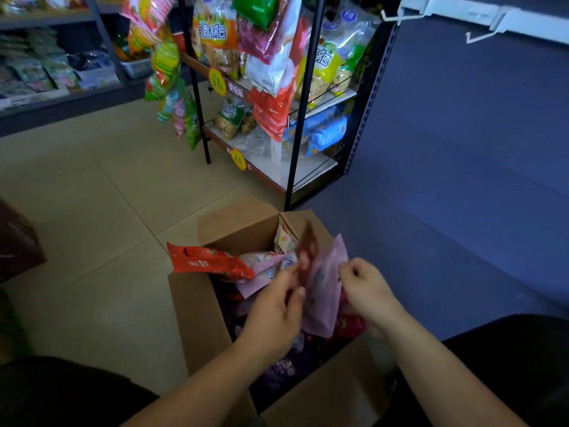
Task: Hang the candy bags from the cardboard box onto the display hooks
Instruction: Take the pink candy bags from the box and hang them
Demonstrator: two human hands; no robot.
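The right hand (pixel 366 291) pinches the right edge of a pink candy bag (pixel 323 291), held over the open cardboard box (pixel 197 318) of bags. The left hand (pixel 277 306) is blurred against the bag's left side; I cannot tell whether it grips. A red bag (pixel 209 261) perches on the box's far-left rim, so a careless lift may knock it to the floor. The white display hooks (pixel 492 21) are far right.
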